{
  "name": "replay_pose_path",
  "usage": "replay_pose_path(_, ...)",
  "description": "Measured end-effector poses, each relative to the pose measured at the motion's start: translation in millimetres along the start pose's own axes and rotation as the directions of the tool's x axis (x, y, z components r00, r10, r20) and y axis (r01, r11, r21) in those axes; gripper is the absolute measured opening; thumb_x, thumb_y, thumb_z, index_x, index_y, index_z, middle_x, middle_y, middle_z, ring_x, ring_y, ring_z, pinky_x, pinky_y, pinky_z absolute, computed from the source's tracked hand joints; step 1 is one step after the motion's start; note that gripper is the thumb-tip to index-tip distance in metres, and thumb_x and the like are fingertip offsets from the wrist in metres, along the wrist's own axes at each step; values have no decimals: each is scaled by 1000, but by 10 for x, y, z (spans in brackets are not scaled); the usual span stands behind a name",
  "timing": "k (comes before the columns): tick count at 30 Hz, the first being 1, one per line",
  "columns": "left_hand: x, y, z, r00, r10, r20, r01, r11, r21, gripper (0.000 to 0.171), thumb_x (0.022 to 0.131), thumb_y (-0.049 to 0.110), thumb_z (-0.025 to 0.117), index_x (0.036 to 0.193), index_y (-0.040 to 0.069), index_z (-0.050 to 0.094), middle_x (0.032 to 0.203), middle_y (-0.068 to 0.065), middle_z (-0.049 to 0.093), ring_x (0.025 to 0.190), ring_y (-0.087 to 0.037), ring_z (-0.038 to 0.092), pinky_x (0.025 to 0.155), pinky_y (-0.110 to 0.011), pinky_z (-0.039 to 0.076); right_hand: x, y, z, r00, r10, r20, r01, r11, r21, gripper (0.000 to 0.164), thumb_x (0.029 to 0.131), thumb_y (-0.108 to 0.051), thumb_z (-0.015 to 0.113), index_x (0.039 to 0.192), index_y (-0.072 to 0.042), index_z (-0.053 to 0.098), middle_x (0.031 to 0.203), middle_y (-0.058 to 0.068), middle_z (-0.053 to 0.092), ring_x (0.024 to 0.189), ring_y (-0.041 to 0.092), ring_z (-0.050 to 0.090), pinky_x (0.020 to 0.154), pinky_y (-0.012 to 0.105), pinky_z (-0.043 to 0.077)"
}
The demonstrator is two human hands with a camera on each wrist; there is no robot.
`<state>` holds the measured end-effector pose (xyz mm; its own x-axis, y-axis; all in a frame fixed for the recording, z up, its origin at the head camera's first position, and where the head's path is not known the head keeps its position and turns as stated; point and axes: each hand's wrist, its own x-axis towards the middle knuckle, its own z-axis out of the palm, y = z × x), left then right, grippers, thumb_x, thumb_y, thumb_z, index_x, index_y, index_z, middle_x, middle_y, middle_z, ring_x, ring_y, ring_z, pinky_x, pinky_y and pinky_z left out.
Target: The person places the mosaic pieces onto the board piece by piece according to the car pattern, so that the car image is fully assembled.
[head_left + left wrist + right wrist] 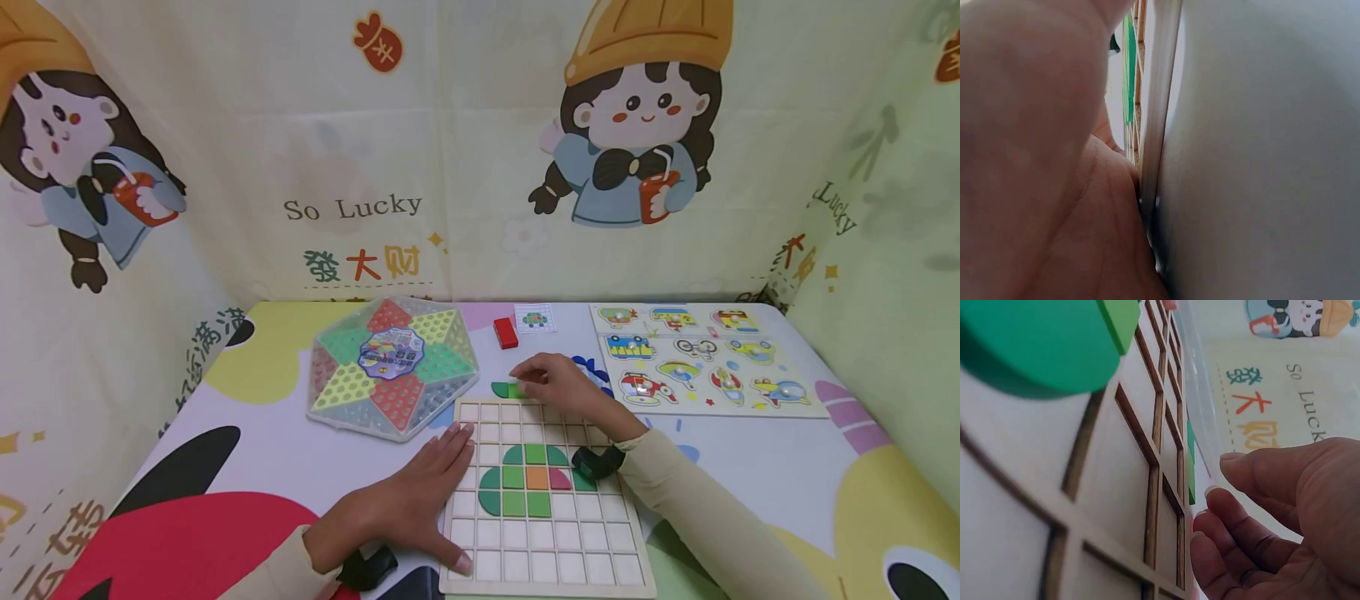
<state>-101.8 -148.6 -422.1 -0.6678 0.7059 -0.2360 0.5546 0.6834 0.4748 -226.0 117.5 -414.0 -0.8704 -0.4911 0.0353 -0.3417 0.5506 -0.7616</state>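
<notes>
A wooden grid board (555, 568) lies in front of me. Green tiles (513, 503), some square and some rounded, sit in its cells around an orange square (537, 477) and a pinkish-red rounded tile (559, 478). My left hand (408, 492) rests with spread fingers on the board's left edge, thumb at the near corner. Beyond the far edge, my right hand (570, 390) is beside a small group of green tiles (502, 389). The right wrist view shows its thumb and bent fingers apart, holding nothing, near a green tile (1190, 469).
A hexagonal box (348, 421) with a colourful star pattern lies at the back left. Behind the board are a red block (506, 333) and a small picture card (545, 325). A vehicle puzzle board (697, 404) occupies the back right. Printed curtains surround the table.
</notes>
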Motion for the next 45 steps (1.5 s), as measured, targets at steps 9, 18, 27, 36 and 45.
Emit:
replay_pose_path(9, -12, 1, 24, 1000, -5, -6, 5, 1000, 5, 127, 70, 77, 65, 156, 5, 6, 162, -6, -11, 146, -23, -15, 115, -53, 3, 131, -36, 65, 999, 42, 15, -42, 999, -15, 20, 92, -4, 64, 111, -3, 71, 98, 3, 66, 86, 19, 56, 79, 31, 51)
replay_pose_path(18, -23, -22, 29, 1000, -4, -1, 4, 1000, -3, 127, 70, 76, 66, 156, 5, 7, 162, -6, -11, 146, -24, -15, 115, -53, 4, 143, -62, 143, 994, 109, 13, -108, 994, -32, 22, 87, -5, 71, 109, -6, 71, 97, 1, 65, 85, 19, 54, 78, 31, 50)
replay_pose_path(27, -9, -39, 53, 1000, 12, 1, -12, 1000, -16, 126, 71, 75, 66, 156, 5, 5, 162, -6, -12, 146, -24, -15, 115, -54, 3, 130, -50, 168, 990, 141, 5, -141, 989, -44, 13, 87, -4, 72, 99, -8, 72, 89, 0, 63, 82, 18, 54, 77, 32, 49)
replay_pose_path(36, 1, -8, 40, 1000, -6, 3, 6, 1000, -23, 127, 70, 76, 66, 157, 7, 5, 162, -4, -12, 146, -23, -15, 115, -53, 3, 86, -52, 124, 994, 111, -4, -111, 993, -39, 14, 88, -5, 71, 101, -9, 73, 91, 0, 63, 84, 19, 54, 78, 31, 48)
replay_pose_path(45, 2, -10, 22, 1000, -7, 5, 7, 1000, -8, 127, 70, 77, 66, 156, 6, 6, 162, -5, -11, 146, -23, -16, 115, -53, 3, -3, 31, 44, 999, 44, -14, -44, 999, 16, 15, 90, -5, 67, 103, -10, 74, 97, -1, 68, 86, 18, 57, 80, 33, 49)
